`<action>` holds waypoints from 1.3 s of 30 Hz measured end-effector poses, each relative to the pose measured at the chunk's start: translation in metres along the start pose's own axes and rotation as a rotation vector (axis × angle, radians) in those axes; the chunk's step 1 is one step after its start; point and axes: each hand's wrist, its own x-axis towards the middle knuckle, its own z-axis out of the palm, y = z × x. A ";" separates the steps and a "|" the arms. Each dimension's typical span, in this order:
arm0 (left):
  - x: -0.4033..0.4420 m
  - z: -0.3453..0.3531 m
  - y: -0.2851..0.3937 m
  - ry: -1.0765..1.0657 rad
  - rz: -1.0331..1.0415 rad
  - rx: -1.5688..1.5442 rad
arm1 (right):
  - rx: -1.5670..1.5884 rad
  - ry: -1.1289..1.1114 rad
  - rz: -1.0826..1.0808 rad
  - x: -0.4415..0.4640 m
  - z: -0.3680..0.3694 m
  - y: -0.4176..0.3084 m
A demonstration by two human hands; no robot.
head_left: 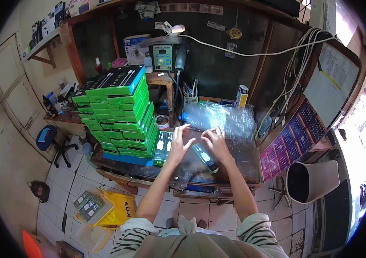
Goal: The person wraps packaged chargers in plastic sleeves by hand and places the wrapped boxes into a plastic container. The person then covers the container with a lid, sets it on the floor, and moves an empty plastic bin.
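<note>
My left hand (178, 145) curves open; right hand (217, 144) fingertips bunched, grip unclear. Slim printed box (203, 155) on workbench (186, 172) between my wrists; stacked green boxes (120, 107) crowd left, clear plastic wrap (237, 122) behind

The person beside me wears sleeves (256, 230) of white crossed by dark stripes, rolled into thick pale cuffs (141, 224), with a plain grey-beige top (170, 247) across the chest

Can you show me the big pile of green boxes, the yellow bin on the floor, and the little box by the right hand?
Pile of green boxes (118, 115): head view, stacked sides, about halfway up.
Yellow bin (118, 207): head view, its yellow wall.
Little box (205, 158): head view, its top face.
</note>
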 end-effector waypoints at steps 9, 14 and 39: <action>0.017 -0.020 0.002 -0.264 0.423 0.468 | -0.056 -0.094 -0.066 -0.004 0.005 -0.006; 0.018 -0.026 -0.014 -0.331 0.365 0.354 | -0.044 -0.178 0.002 -0.006 0.004 0.000; 0.019 -0.023 -0.013 -0.356 0.408 0.232 | -0.073 -0.071 0.138 -0.005 -0.032 0.046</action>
